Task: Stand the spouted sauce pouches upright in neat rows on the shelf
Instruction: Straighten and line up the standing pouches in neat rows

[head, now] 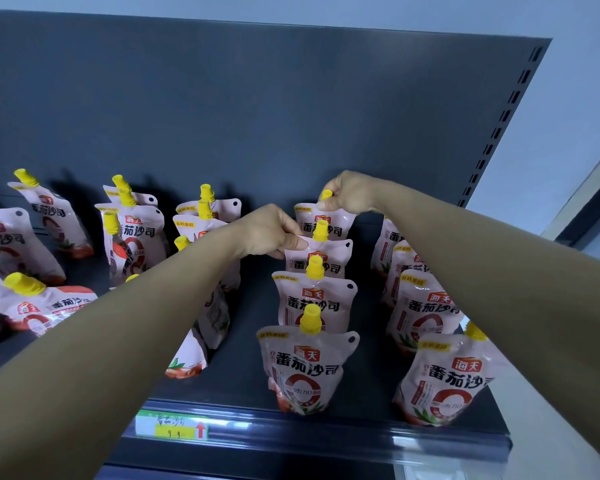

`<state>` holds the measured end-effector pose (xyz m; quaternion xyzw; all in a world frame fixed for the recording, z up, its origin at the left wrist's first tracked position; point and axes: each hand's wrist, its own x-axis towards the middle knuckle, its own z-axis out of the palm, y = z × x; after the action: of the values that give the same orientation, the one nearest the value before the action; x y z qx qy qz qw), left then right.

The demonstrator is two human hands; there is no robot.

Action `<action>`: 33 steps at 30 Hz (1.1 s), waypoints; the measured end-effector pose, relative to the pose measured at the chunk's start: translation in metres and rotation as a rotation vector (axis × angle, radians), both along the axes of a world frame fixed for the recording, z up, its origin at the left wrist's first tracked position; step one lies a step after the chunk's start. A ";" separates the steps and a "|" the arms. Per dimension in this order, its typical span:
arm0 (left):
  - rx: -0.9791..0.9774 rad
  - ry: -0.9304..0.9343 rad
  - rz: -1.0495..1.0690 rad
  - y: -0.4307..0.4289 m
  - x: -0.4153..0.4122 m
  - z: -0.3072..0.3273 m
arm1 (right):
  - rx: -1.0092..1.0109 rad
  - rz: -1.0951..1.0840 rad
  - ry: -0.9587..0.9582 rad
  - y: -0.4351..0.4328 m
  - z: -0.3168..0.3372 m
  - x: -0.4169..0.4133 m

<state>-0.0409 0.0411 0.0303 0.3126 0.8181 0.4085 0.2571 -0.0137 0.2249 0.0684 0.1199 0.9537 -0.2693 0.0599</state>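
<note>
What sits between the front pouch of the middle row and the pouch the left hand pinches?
One upright pouch, in the head view.

I'm in a shop: a dark metal shelf (243, 386) holds many identical sauce pouches (307, 367), with a price tag (172, 426) on its front edge.

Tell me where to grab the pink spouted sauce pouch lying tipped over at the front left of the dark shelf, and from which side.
Grip the pink tipped-over pouch at the neck just under its yellow cap, coming from above. It probably helps that the spout is the stiffest part and points up and away from the shelf edge, so a pinch there likely lets the soft body swing upright.
</note>
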 end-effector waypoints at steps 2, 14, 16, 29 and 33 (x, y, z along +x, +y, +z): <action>-0.003 0.007 -0.001 0.000 0.000 0.001 | -0.006 -0.012 -0.009 0.000 0.000 0.000; -0.026 0.016 -0.001 0.000 0.000 -0.001 | 0.028 0.021 -0.062 0.004 0.006 0.004; -0.046 0.014 -0.013 0.000 0.001 -0.001 | 0.038 0.023 -0.060 0.005 0.009 0.007; -0.040 0.016 0.006 0.000 0.005 0.003 | 0.171 0.001 -0.031 -0.004 0.040 0.035; -0.036 0.022 0.012 -0.004 0.008 0.008 | 0.214 -0.012 0.023 -0.006 0.047 0.043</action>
<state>-0.0324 0.0368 0.0388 0.3073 0.8301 0.3918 0.2511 0.0289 0.2186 0.1155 0.1284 0.9769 -0.1675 0.0340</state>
